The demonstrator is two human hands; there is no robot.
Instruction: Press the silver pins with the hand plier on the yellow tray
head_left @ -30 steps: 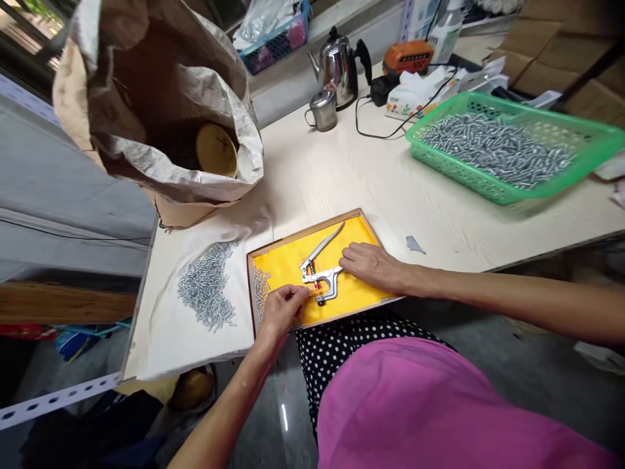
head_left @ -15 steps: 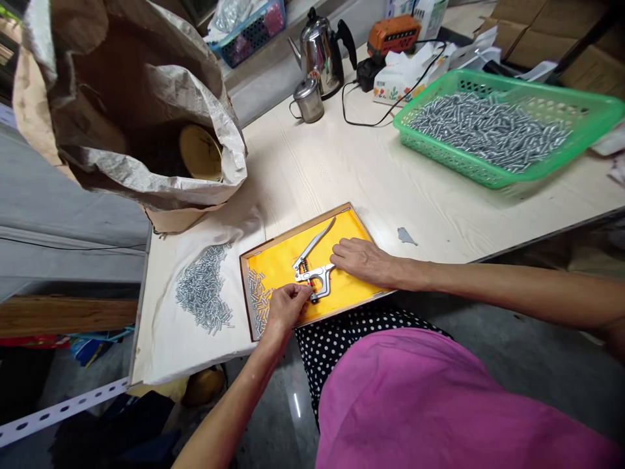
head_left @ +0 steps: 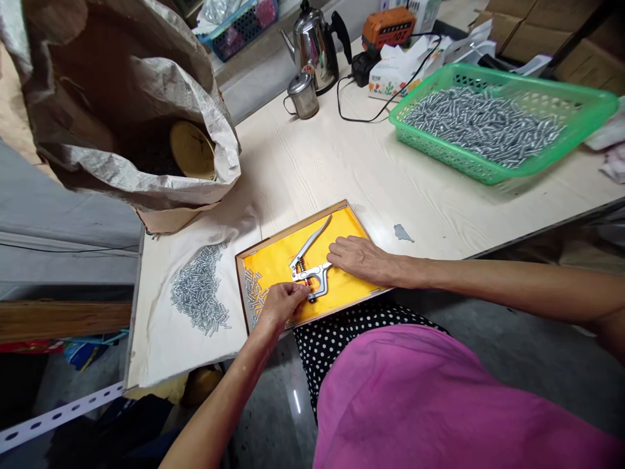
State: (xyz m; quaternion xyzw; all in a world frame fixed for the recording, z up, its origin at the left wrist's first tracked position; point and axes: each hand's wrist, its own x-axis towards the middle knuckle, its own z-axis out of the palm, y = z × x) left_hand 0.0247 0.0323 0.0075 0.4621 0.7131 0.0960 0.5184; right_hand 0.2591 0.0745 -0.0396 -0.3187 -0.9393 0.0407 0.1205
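Silver snap-fastener pliers (head_left: 319, 280) lie across a shallow tray (head_left: 351, 293) with a yellow bottom. Their upper lever slants up and away from the lower handle, so the jaws stand apart. My right hand (head_left: 359, 257) is closed round the end of the lower handle. With thumb and fingertips pinched together, my left hand (head_left: 280, 303) is at the jaws, beside a small red part. Whatever it pinches is too small to make out. Small metal pins (head_left: 254, 290) lie loose at the tray's left end, partly under my left wrist.
A heap of metal pins (head_left: 200, 290) lies on white cloth left of the tray. An open paper sack (head_left: 185, 195) stands behind it. A green basket (head_left: 454, 159) of metal tubes is at the right. A kettle (head_left: 312, 49) and steel mug (head_left: 303, 98) stand at the back.
The whole view has shifted slightly. Both hands stay at the pliers in the same hold, and the lever remains raised.
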